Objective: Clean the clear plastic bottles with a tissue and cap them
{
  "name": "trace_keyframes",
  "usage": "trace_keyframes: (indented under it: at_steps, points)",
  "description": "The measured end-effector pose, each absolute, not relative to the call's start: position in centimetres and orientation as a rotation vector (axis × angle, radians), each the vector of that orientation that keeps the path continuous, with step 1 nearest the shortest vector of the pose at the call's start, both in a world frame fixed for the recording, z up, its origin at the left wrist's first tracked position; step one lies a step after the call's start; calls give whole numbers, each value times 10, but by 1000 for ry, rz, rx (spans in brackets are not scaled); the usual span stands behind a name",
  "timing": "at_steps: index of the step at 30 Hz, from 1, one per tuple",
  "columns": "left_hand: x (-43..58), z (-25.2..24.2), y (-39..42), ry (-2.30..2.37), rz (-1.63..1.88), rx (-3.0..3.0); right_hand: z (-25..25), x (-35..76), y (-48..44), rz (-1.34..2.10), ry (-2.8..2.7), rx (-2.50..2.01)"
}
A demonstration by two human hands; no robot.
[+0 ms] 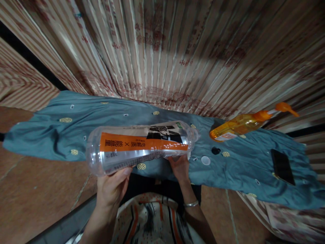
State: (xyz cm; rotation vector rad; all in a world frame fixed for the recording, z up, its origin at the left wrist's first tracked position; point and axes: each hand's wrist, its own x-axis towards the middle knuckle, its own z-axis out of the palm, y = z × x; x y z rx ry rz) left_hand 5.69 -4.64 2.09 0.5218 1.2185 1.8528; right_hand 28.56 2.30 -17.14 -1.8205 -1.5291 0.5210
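Observation:
A large clear plastic bottle [142,144] with an orange, silver and black label lies on its side in both my hands, over the cloth. Its neck points right and carries no cap. My left hand [111,186] grips the base end from below, thumb along the near side. Near the neck, my right hand [179,167] holds the bottle, its fingers partly hidden underneath. Just right of the neck, a small black cap [216,150] and a white round disc [205,160] rest on the cloth.
A teal cloth [101,115] with pineapple prints covers the narrow surface. To the right stand an orange pump bottle [238,126] and a dark phone [282,166]. A pleated, patterned curtain [162,51] rises along the far edge. Brown tiled floor [45,186] shows below.

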Motion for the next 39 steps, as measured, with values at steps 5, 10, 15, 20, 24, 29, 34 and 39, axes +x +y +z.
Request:
trace_keyframes:
  at_steps: [5,10,15,20,24,29,34,39]
  points:
    - [61,26,-42,1176,1909,520,-172,286,23,518,-1527,-1816]
    - [63,26,-40,1168,1926,510,-170,286,23,532,-1520,-1829]
    - [64,24,-41,1155,1955,526,-167,285,23,563,-1517,-1833]
    - [66,28,-39,1156,1957,538,-170,283,23,528,-1499,-1805]
    - [68,32,-38,1163,1943,559,-174,283,22,492,-1497,-1786]
    - [67,32,-36,1165,1957,572,-174,284,22,494,-1515,-1792]
    - [64,27,-37,1185,1943,546,-176,285,23,494,-1533,-1781]
    - [63,25,-40,1221,1930,549,-180,287,24,485,-1555,-1783]
